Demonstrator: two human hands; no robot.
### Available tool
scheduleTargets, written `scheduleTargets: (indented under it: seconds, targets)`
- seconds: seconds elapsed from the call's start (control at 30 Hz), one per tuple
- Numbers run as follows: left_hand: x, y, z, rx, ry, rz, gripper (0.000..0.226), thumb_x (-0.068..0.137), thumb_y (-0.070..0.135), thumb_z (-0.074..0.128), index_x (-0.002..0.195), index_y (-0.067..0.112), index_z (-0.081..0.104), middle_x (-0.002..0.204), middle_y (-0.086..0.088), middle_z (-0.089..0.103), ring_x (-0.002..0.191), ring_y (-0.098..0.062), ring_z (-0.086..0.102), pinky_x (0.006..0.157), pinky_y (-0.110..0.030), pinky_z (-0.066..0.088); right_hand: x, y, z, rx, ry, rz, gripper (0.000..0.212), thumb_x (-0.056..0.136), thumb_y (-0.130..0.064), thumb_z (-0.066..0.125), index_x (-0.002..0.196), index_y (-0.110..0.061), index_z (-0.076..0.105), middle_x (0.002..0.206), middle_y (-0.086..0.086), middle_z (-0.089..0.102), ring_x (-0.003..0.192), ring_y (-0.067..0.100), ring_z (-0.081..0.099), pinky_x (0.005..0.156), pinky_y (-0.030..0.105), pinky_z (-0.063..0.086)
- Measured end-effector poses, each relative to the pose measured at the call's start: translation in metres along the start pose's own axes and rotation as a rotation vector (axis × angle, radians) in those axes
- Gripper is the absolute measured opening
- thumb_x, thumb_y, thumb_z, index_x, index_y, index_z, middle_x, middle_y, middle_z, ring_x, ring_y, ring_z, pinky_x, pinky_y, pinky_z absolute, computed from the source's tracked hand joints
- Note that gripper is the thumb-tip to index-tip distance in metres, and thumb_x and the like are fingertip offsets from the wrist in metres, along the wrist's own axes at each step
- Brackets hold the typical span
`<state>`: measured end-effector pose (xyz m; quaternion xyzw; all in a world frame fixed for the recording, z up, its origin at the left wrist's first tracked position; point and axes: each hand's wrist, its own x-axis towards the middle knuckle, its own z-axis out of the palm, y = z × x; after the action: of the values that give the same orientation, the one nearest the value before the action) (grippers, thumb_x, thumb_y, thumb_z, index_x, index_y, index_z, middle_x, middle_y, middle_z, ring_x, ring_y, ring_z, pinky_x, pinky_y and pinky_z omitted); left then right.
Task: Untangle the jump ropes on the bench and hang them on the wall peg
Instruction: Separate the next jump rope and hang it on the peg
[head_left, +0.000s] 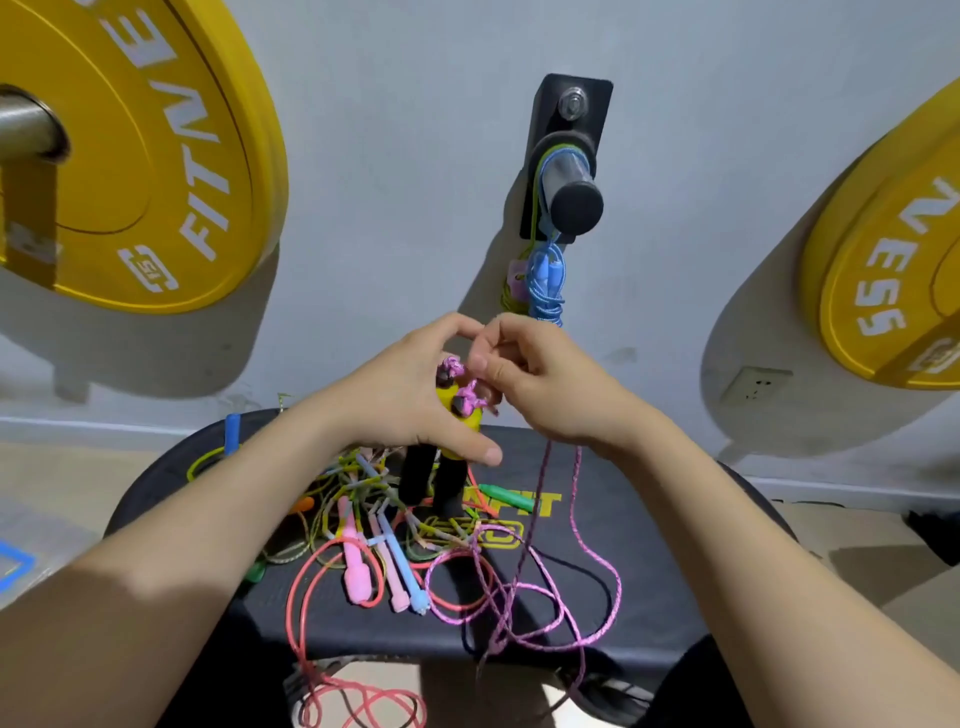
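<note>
Head view: we look down over both forearms at a black padded tabletop (649, 545) set against a pale grey wall (389, 156).
Room: two yellow weight plates (130, 156) hang on the wall, one to each side. We also see one white socket (756, 384) low on the right and a beige floor (52, 467).
Wall peg: one black wall peg (571, 187) sits between the plates, above the hands.
On the peg: we count two ropes, a blue rope (545, 280) and a yellow-green rope (537, 171), both hanging down the wall.
Left hand: the left hand (415, 395) has its fingers clenched round two yellow-and-black handles (457, 415), held side by side above the tabletop.
Right hand: the right hand (540, 384) pinches the purple-pink rope (571, 519) with its fingers at the handle tops, where it is bunched.
Purple-pink rope: two strands drop from under the right hand into loose loops at the tabletop's near edge.
Tangle: one tangle (363, 504) lies mid-tabletop; we cannot tell how many ropes are in it.
Loose handles: two pink handles (358, 571) lie beside one light-blue handle (410, 582). One green handle (506, 496) lies to the right and one blue handle (232, 431) at the far left edge.
Coral rope: one coral rope (311, 597) trails off the near edge.
</note>
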<state>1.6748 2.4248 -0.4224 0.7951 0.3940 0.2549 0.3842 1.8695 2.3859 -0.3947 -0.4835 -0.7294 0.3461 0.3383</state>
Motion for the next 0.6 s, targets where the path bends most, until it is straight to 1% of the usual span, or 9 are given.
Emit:
scheduleTargets:
  seconds: [0.07,0.13,0.2,0.27,0.37,0.43,0.47,0.53,0.6]
  targets:
    - [0.002,-0.003,-0.002,-0.157,0.033,0.025,0.099,0.052,0.028,0.107,0.134,0.039,0.052,0.112,0.009,0.076,0.1,-0.01,0.076,0.083,-0.024,0.06,0.005,-0.001,-0.004,0.085,0.083,0.015,0.011,0.109,-0.006,0.053,0.099,-0.002,0.059,0.068,0.001,0.061,0.057,0.006,0.055,0.054,0.017,0.044]
    - [0.004,-0.002,-0.004,-0.22,0.069,0.021,0.088,0.058,0.02,0.105,0.132,0.031,0.059,0.113,0.001,0.078,0.1,-0.016,0.078,0.085,-0.028,0.061,0.008,0.0,-0.011,0.189,0.16,0.054,0.013,0.111,-0.008,0.048,0.1,-0.006,0.056,0.068,-0.001,0.056,0.053,0.002,0.05,0.051,0.016,0.039]
    - [0.006,-0.002,-0.006,-0.289,0.029,0.009,0.065,0.066,0.02,0.101,0.123,0.023,0.07,0.107,-0.003,0.081,0.094,-0.017,0.077,0.083,-0.027,0.059,0.009,0.003,-0.017,0.339,0.192,0.082,0.015,0.113,-0.009,0.045,0.1,-0.009,0.053,0.068,0.0,0.052,0.053,0.005,0.046,0.053,0.021,0.037]
    - [0.007,-0.003,-0.005,-0.351,-0.03,-0.022,0.048,0.071,0.024,0.097,0.114,0.02,0.076,0.102,-0.004,0.081,0.088,-0.015,0.075,0.081,-0.025,0.058,0.009,0.005,-0.019,0.473,0.231,0.109,0.018,0.113,-0.009,0.044,0.097,-0.012,0.052,0.065,-0.003,0.051,0.055,0.009,0.044,0.056,0.023,0.035]
    - [0.005,-0.004,-0.001,-0.346,-0.111,-0.062,0.045,0.075,0.023,0.096,0.115,0.023,0.077,0.106,-0.003,0.082,0.094,-0.016,0.077,0.082,-0.025,0.06,0.011,0.011,-0.019,0.61,0.389,0.203,0.017,0.113,-0.015,0.044,0.1,-0.012,0.055,0.071,0.001,0.051,0.062,0.014,0.045,0.059,0.027,0.038]
    - [0.004,-0.002,0.002,-0.329,-0.133,-0.071,0.046,0.074,0.029,0.095,0.116,0.025,0.076,0.107,-0.004,0.081,0.096,-0.018,0.078,0.084,-0.031,0.063,0.009,0.014,-0.021,0.585,0.466,0.247,0.015,0.113,-0.021,0.046,0.106,-0.012,0.056,0.076,0.003,0.053,0.065,0.014,0.047,0.061,0.028,0.039]
    - [0.004,-0.001,0.003,-0.331,-0.13,-0.076,0.047,0.073,0.033,0.094,0.115,0.023,0.076,0.106,-0.006,0.08,0.096,-0.019,0.077,0.087,-0.037,0.064,0.007,0.015,-0.023,0.525,0.465,0.24,0.016,0.113,-0.025,0.048,0.106,-0.013,0.056,0.075,0.0,0.055,0.064,0.011,0.048,0.06,0.027,0.04]
    - [0.004,0.002,0.006,-0.343,-0.125,-0.077,0.048,0.077,0.039,0.09,0.114,0.014,0.073,0.101,-0.016,0.076,0.09,-0.021,0.073,0.091,-0.047,0.06,-0.001,0.017,-0.026,0.359,0.389,0.178,0.02,0.108,-0.037,0.058,0.105,-0.018,0.062,0.072,-0.014,0.062,0.062,0.001,0.053,0.058,0.018,0.043]
    - [0.003,0.005,0.008,-0.357,-0.14,-0.076,0.046,0.082,0.04,0.086,0.112,0.009,0.069,0.099,-0.023,0.073,0.087,-0.024,0.071,0.087,-0.048,0.06,-0.008,0.017,-0.024,0.229,0.24,0.105,0.025,0.102,-0.046,0.067,0.105,-0.021,0.068,0.069,-0.023,0.062,0.061,-0.004,0.054,0.057,0.011,0.044]
